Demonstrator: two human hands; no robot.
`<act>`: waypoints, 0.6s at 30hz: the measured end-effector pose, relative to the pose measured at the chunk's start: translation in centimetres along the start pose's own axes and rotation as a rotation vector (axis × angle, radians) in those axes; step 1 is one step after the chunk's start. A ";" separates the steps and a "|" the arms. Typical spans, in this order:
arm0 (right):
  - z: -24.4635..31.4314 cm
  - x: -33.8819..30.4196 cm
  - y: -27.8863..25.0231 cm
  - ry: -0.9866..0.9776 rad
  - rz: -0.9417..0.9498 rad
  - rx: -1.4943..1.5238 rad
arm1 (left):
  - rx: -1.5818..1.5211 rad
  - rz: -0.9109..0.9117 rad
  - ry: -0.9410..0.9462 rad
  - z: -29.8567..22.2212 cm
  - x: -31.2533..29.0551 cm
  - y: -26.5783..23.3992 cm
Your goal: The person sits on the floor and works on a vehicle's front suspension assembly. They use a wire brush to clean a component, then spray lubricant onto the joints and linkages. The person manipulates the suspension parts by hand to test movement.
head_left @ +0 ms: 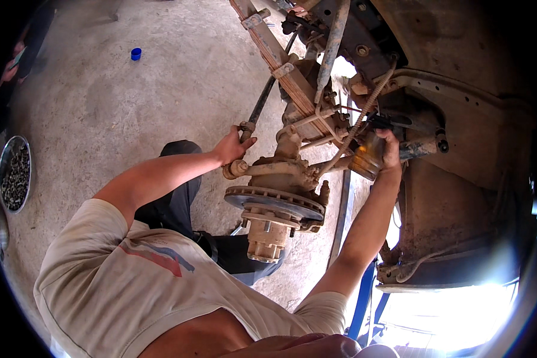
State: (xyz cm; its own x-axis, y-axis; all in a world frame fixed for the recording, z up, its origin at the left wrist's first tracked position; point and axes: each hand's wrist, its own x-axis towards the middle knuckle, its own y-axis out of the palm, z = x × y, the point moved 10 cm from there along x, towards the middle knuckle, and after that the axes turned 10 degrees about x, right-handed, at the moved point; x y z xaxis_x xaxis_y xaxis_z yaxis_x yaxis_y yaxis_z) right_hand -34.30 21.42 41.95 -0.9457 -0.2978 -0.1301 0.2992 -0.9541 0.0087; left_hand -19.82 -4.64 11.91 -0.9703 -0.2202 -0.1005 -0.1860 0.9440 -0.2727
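My left hand [235, 148] is closed round the end of a dark tie rod [261, 104], near its rusty rod-end joint [237, 169]. At the right, my right hand [391, 149] grips a clear spray bottle [369, 156] with amber liquid inside and a black spray head [380, 122]. The bottle is tilted, its head pointing towards the dirty axle parts and a ribbed hose [370, 101]. Between my arms sits a wheel hub [265, 238] with a brake disc [274, 201] above it in the picture. What the spray head faces is partly hidden behind hose and pipes.
A rusty leaf spring [289, 77] and a shock absorber [333, 48] run up beyond the hub. The vehicle's underbody [459, 197] fills the right. On the concrete floor are a blue cap [136, 54] and a metal bowl [30, 179] of small dark parts. Someone's hand [11, 70] shows far left.
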 end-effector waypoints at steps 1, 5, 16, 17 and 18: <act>0.0 -0.1 0.1 0.008 -0.005 -0.013 | 0.009 -0.005 -0.002 0.2 0.1 0.0; 0.4 -0.7 0.1 -0.016 -0.044 -0.039 | -0.007 0.014 -0.007 -0.8 -0.5 -0.2; -0.3 0.0 -0.9 0.004 0.000 -0.005 | -0.029 0.022 -0.023 -0.5 -0.4 -0.1; -0.2 -0.2 -0.8 -0.004 -0.014 -0.007 | -0.023 0.020 -0.023 -0.5 -0.4 -0.1; -0.3 -0.2 -0.7 -0.001 -0.016 -0.015 | -0.017 0.018 -0.024 -0.4 -0.4 -0.1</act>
State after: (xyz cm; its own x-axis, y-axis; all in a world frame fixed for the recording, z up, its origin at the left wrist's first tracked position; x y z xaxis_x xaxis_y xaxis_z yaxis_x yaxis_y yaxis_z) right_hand -34.26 22.18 41.72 -0.9504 -0.2827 -0.1295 0.2862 -0.9581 -0.0087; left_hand -19.49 -4.59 12.37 -0.9695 -0.2086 -0.1288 -0.1710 0.9518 -0.2547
